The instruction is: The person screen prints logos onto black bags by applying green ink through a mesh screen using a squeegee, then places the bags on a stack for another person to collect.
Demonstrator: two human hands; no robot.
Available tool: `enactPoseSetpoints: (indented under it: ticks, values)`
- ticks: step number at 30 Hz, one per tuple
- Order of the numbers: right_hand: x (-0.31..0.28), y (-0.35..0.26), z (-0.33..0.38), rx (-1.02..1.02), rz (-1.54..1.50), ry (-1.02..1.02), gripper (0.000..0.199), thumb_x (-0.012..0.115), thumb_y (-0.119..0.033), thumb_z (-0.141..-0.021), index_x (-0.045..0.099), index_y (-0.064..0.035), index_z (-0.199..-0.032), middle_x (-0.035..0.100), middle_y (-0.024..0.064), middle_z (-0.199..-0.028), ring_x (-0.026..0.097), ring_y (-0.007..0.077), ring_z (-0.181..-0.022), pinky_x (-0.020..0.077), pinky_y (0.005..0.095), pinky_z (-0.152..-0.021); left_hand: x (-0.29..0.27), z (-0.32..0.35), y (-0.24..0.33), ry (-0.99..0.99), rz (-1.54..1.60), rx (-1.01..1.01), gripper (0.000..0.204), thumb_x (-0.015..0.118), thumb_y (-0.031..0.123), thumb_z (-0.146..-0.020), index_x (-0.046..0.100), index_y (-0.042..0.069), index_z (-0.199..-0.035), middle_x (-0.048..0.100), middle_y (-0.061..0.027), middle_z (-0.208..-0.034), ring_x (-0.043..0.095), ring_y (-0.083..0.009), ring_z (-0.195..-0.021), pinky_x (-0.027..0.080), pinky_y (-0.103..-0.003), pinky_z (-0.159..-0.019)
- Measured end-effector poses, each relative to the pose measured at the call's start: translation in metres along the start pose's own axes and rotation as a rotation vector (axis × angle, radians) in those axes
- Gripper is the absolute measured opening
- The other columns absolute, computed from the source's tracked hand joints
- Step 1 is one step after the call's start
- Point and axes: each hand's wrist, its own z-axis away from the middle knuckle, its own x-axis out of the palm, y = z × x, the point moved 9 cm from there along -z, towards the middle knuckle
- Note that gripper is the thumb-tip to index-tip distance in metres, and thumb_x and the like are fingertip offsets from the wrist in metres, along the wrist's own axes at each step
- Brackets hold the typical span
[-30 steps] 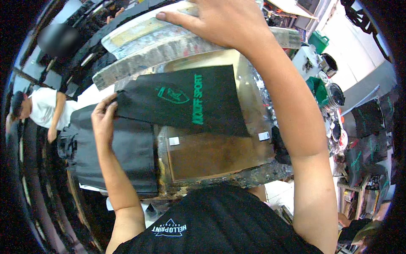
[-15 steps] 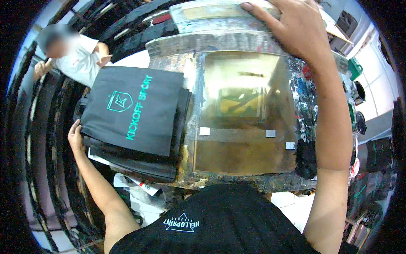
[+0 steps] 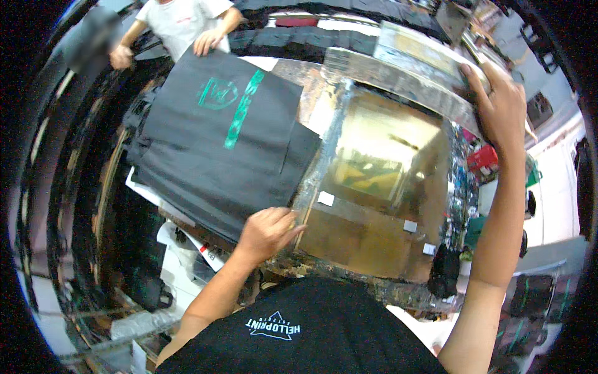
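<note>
My right hand (image 3: 501, 103) grips the right end of a paint-smeared screen-printing frame (image 3: 430, 51), raised at the far side of the table. My left hand (image 3: 268, 234) is curled at the near right corner of a stack of black bags; what its fingers hold, if anything, is hidden. The top black bag (image 3: 212, 140) carries a green shield print and a green band of lettering, blurred by motion. A co-worker's hand (image 3: 210, 41) touches its far edge. Right of the stack lies a shiny brown board (image 3: 380, 243) with small white tabs (image 3: 325, 199).
A worn grey rail (image 3: 398, 84) runs behind the board. A black cloth (image 3: 443, 271) lies at the board's near right corner. Right of the table are a red item (image 3: 483, 159) and cans. Dark racks (image 3: 68, 206) stand at left; a co-worker in a white shirt (image 3: 180, 22) stands beyond the stack.
My left hand has moved from the stack's left edge to its near right corner. My right hand still holds the frame. The co-worker's hand has come onto the top bag; the view has turned.
</note>
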Motion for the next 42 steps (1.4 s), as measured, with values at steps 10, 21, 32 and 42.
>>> enactPoseSetpoints:
  ticks: [10,21,32,42]
  values:
    - [-0.002,-0.003,0.000,0.076,0.002,-0.114,0.058,0.057,-0.057,-0.102,0.073,-0.0026,-0.112,0.073,0.0278,-0.092,0.068,0.0451,-0.092,0.0426,0.0485,-0.091,0.093,-0.017,-0.085,-0.447,-0.667,-0.320,0.038,0.074,0.032,-0.083,0.067,0.003,-0.105,0.061,-0.0144,-0.107,0.062,-0.0307,-0.094,0.058,-0.042,-0.081]
    - [-0.008,-0.005,-0.001,0.092,-0.026,-0.097,0.056,0.057,-0.056,-0.102,0.072,-0.0028,-0.107,0.073,0.0275,-0.092,0.068,0.0445,-0.092,0.0431,0.0486,-0.089,0.042,-0.048,-0.152,-0.327,-0.606,-0.382,0.009,0.063,0.014,-0.092,0.069,0.007,-0.092,0.072,-0.0150,-0.091,0.074,-0.0346,-0.086,0.062,-0.046,-0.075]
    - [-0.005,0.000,-0.007,0.138,-0.002,-0.174,0.061,0.056,-0.062,-0.100,0.073,-0.0033,-0.102,0.073,0.0256,-0.093,0.069,0.0432,-0.093,0.0434,0.0513,-0.089,-0.003,-0.075,-0.255,-0.142,-0.709,-0.402,0.003,0.062,0.007,-0.093,0.064,0.004,-0.094,0.071,-0.0169,-0.097,0.073,-0.0365,-0.090,0.060,-0.046,-0.081]
    - [-0.001,-0.004,-0.006,0.093,-0.044,-0.131,0.064,0.053,-0.066,-0.100,0.069,-0.0038,-0.092,0.072,0.0237,-0.086,0.069,0.0441,-0.087,0.0438,0.0523,-0.091,-0.035,-0.068,-0.276,0.147,-0.085,-0.706,0.029,0.078,0.027,-0.092,0.067,0.000,-0.085,0.071,-0.0205,-0.083,0.067,-0.0441,-0.079,0.051,-0.050,-0.070]
